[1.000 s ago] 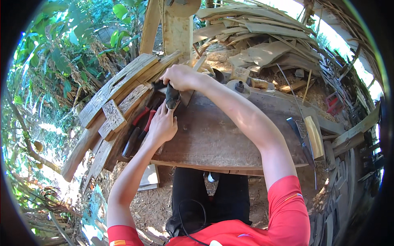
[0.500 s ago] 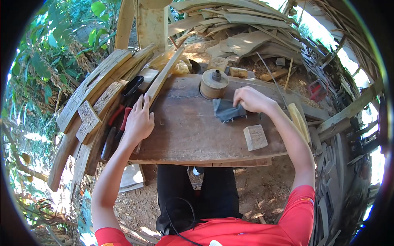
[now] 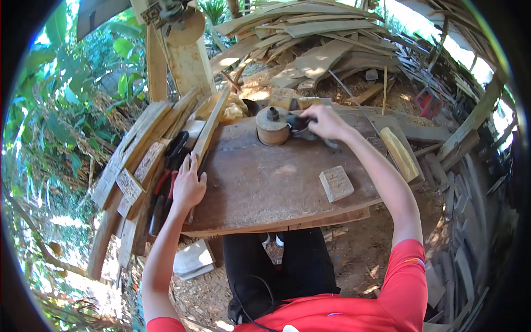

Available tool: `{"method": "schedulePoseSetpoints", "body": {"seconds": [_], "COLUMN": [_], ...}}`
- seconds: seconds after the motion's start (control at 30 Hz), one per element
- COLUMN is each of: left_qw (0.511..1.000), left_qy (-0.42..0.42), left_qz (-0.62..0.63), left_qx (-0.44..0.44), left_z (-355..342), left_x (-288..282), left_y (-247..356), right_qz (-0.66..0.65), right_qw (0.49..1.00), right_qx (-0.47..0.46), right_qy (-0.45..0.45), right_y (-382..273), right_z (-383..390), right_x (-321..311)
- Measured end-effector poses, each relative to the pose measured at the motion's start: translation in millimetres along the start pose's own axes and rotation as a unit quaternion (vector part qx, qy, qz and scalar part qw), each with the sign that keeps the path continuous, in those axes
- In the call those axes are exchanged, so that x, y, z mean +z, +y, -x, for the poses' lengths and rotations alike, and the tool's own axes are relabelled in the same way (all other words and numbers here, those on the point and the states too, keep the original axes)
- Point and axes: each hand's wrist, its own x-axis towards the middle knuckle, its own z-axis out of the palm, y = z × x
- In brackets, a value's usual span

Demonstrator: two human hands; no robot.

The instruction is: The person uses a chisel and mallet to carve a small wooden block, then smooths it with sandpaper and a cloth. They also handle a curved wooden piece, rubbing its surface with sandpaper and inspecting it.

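The right hand (image 3: pixel 326 122) is closed over a dark power tool (image 3: pixel 303 126) at the far edge of the wooden workbench (image 3: pixel 265 182), fingers wrapped around its body. Just to the left of that hand, touching the tool, stands a round wooden disc (image 3: pixel 272 128) with a dark knob on top. Nearer the person than that hand, a small carved wooden block (image 3: pixel 336 183) lies flat on the bench, well apart from it. The left hand (image 3: pixel 188 185) rests flat, fingers spread, on the bench's left edge, gripping nothing. Just left of it lie red-and-black handled tools (image 3: pixel 167 182), beside stacked planks (image 3: pixel 133 155). A pale wooden slat (image 3: pixel 209 130) leans away from its fingertips.
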Motion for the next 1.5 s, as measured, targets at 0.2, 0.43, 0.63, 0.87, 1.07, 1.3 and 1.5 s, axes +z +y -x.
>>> {"method": "schedulePoseSetpoints", "body": {"seconds": [0.2,0.43,0.63,0.87,1.07,1.3,1.5], "left_qw": [1.000,0.996,0.967,0.921,0.927,0.941,0.946], "left_qy": [0.017,0.065,0.110,-0.004,0.000,0.022,0.074], "left_qz": [-0.009,-0.003,0.006,0.152,0.197,0.254,0.288], "left_qx": [0.014,0.057,0.231,0.359,0.320,0.222,0.131], "left_z": [-3.8,-2.3,14.2,30.0,34.6,53.6,70.9], "left_x": [3.3,0.5,-13.0,9.9,42.1,39.0,33.6], "left_y": [1.3,3.1,72.1,215.8,282.4,236.8,149.7], "right_qz": [-0.073,0.153,0.197,0.159,0.194,0.199,0.046], "right_qw": [0.996,0.957,0.907,0.914,0.931,0.921,0.947], "right_qx": [0.019,0.241,0.356,0.324,0.259,0.215,0.011], "right_qy": [-0.048,0.055,0.111,0.186,0.170,0.257,0.317], "right_y": [-47.0,-23.4,-10.5,16.0,45.7,66.5,-67.2], "right_z": [60.1,177.3,286.3,273.0,211.3,193.5,158.4], "right_x": [-25.4,-84.9,-79.2,-55.0,-28.6,-34.3,11.1]}}
